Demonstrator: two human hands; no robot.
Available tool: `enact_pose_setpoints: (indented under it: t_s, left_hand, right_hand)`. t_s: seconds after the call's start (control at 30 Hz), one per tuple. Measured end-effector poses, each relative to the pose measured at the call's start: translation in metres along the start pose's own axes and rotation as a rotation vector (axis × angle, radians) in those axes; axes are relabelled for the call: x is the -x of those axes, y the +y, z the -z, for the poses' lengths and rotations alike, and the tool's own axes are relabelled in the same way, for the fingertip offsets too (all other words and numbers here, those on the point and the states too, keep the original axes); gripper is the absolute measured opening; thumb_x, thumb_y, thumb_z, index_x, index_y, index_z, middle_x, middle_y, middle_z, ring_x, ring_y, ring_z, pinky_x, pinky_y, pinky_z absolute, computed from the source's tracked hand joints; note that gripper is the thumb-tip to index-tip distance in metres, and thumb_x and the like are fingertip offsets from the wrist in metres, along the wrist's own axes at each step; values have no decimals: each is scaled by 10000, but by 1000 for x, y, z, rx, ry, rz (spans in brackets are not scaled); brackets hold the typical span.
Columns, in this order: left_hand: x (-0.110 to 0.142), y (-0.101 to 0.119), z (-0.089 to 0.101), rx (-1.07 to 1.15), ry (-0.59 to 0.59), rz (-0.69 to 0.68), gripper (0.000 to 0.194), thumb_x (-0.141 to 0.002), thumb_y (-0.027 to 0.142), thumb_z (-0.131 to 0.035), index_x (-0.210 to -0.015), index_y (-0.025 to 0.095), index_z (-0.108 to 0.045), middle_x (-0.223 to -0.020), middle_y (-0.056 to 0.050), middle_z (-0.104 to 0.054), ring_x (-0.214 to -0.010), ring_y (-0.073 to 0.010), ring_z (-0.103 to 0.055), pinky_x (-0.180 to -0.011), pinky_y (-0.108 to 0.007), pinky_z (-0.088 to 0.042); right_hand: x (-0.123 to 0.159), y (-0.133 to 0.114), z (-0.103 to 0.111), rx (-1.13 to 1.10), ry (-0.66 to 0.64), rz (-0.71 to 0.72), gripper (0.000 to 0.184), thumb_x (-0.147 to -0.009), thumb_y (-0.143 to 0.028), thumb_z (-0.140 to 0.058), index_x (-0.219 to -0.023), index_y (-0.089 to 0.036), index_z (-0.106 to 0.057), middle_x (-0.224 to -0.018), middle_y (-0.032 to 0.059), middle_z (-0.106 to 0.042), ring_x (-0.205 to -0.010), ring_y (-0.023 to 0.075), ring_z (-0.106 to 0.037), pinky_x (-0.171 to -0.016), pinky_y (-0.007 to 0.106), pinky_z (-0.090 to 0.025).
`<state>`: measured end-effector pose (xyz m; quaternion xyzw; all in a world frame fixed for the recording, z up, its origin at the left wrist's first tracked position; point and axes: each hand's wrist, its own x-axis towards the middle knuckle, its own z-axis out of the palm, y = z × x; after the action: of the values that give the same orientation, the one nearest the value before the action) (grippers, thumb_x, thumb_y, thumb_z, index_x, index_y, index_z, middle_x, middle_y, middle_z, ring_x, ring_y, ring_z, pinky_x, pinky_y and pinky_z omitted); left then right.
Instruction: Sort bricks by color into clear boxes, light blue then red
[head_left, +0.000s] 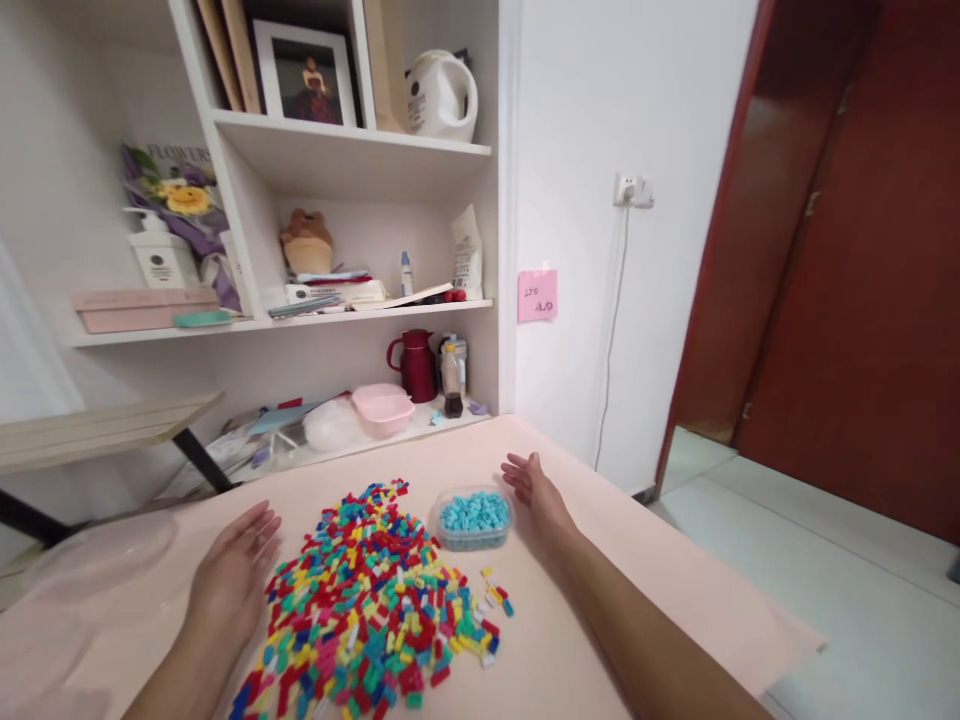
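A large heap of small building bricks (375, 590) in red, blue, yellow, green and white spreads over the pink tabletop (570, 620). Behind its right side stands a clear plastic tub (472, 540) filled with light-blue pieces (474, 512). My left hand (234, 580) rests at the heap's left edge, fingers stretched out and holding nothing. Just right of the tub is my right hand (538, 495), its fingers apart and nothing in them. A few loose bricks (496, 592) lie off the heap's right side, in front of the tub.
Clear plastic containers (105, 550) sit at the table's left. Behind the table, a low shelf holds a pink basin (383, 410), a dark red jug (417, 365) and a bottle (452, 382). A cord (616, 330) hangs from the wall socket at right.
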<state>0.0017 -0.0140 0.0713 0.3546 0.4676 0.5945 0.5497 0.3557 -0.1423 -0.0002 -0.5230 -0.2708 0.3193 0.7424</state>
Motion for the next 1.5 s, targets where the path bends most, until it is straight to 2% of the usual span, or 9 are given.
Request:
enact_pose_setpoints:
  t_s: [0.1,0.2,0.33,0.43,0.77,0.97,1.13,1.27,1.5]
  left_hand:
    - [16,-7,-15,-404,-193,-291,286,-856,293,-521,-1110,263,-648,-1229,-44,-633,-1245,-211,-538,-1093,-424,-390]
    - [39,-28,-40,-884,-442,-791,422,-905,361,-444,-1290,269,-592,-1446,-84,-502,-1361,-277,-428,-1132,-534,-314]
    - [74,-64,-73,-1231,-696,-1525,548,-915,202,-454,-1445,341,-417,-1566,-39,-366,-1418,-223,-359,-1171,-489,-241]
    - [91,-78,-94,-1280,-777,-1818,621,-917,168,-464,-1498,323,-312,-1590,-27,-319,-1455,-184,-283,-1211,-458,-112]
    - [91,-88,-125,-1377,-1003,-1664,628,-899,287,-535,-1487,354,-327,-1507,-19,-463,-1416,-225,-368,-1183,-542,-166]
    - [74,-93,-116,-1425,-876,-1570,605,-891,267,-506,-1480,272,-371,-1521,-55,-436,-1426,-255,-348,-1194,-571,-69]
    - [65,-93,-105,-1540,-758,-1400,600,-850,217,-508,-1445,227,-435,-1527,-88,-420,-1423,-288,-353,-1164,-604,-154]
    - [73,-89,-107,-1450,-706,-1520,666,-863,213,-505,-1503,217,-322,-1548,-96,-385,-1436,-265,-328,-1176,-575,-137]
    - [86,-91,-124,-1396,-889,-1612,668,-833,195,-555,-1464,329,-385,-1516,-21,-452,-1443,-275,-310,-1180,-610,-69]
  right_hand:
    - [-1,2,-3,-56,37,16,781,-845,-774,-352,-1318,-196,-581,-1336,134,-594,-1224,295,-542,-1116,472,-309]
    - [1,0,-9,-98,61,12,777,-843,-772,-368,-1320,-194,-572,-1333,134,-596,-1227,288,-540,-1086,452,-359]
    - [6,-2,-17,-186,31,-6,777,-821,-774,-427,-1327,-199,-560,-1360,137,-572,-1262,280,-508,-1053,434,-402]
    - [8,0,-20,-235,-19,-21,786,-792,-782,-480,-1330,-215,-555,-1350,135,-579,-1281,285,-486,-1052,449,-393]
    - [15,-5,-24,-271,-110,-132,773,-736,-778,-574,-1274,-223,-592,-1226,122,-635,-1114,281,-595,-966,420,-451]
    - [10,4,-22,-157,-168,-49,771,-726,-799,-560,-1220,-211,-636,-1160,132,-664,-1046,285,-626,-931,439,-462]
    - [11,0,-22,-8,-186,-3,776,-727,-813,-538,-1139,-173,-687,-1144,136,-675,-1108,297,-598,-994,434,-417]
    - [14,-3,-22,19,-195,26,799,-738,-831,-492,-1183,-194,-674,-1148,130,-676,-1097,303,-602,-981,450,-428]
    - [16,-2,-18,87,-263,83,723,-786,-786,-490,-1137,-192,-706,-1190,121,-671,-1165,297,-571,-1062,450,-361]
